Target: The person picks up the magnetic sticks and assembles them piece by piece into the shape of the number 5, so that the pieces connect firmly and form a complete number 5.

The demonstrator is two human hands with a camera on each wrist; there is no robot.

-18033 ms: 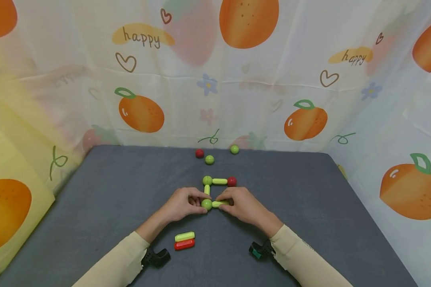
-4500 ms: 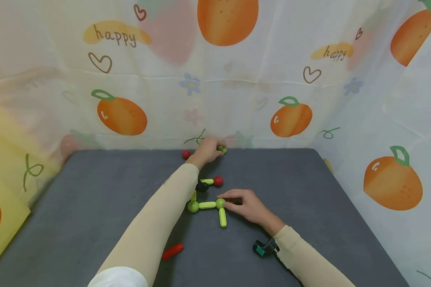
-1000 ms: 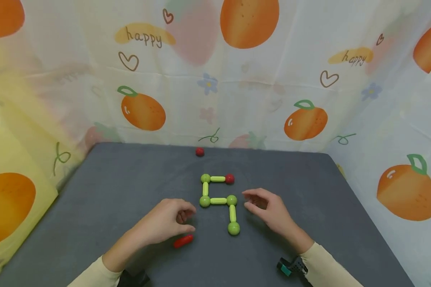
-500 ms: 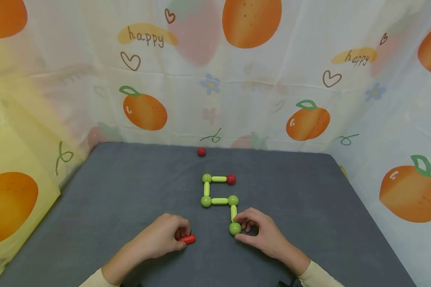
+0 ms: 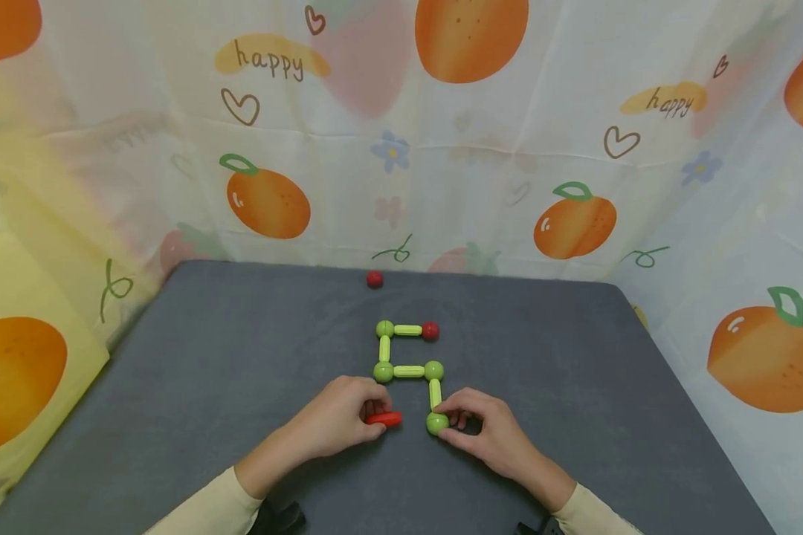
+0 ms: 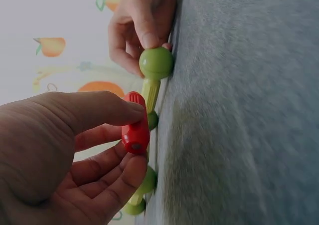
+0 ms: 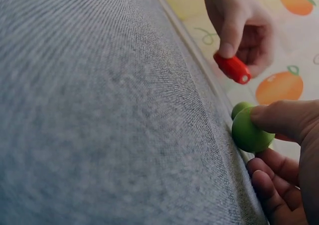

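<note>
My left hand (image 5: 337,417) pinches a red magnetic rod (image 5: 386,419) between thumb and fingers; the left wrist view shows the red rod (image 6: 135,127) above the table, one end facing the camera. A short gap separates it from the lowest green ball (image 5: 438,424), which my right hand (image 5: 491,435) holds between thumb and fingertips. That ball ends a flat figure of yellow-green rods (image 5: 409,371) and green balls. From it the chain runs up, left, up again, then right to a red ball (image 5: 430,331). Close up, the right wrist view has the thumb on the green ball (image 7: 251,130).
One loose red ball (image 5: 375,279) lies near the back edge of the dark grey table (image 5: 241,334). Behind and at both sides hangs a fruit-printed curtain (image 5: 468,186).
Over the last second my left hand picked up the red rod and brought it right, towards the figure. My right hand came down to the lowest green ball. Earlier, rods and balls joined the figure.
</note>
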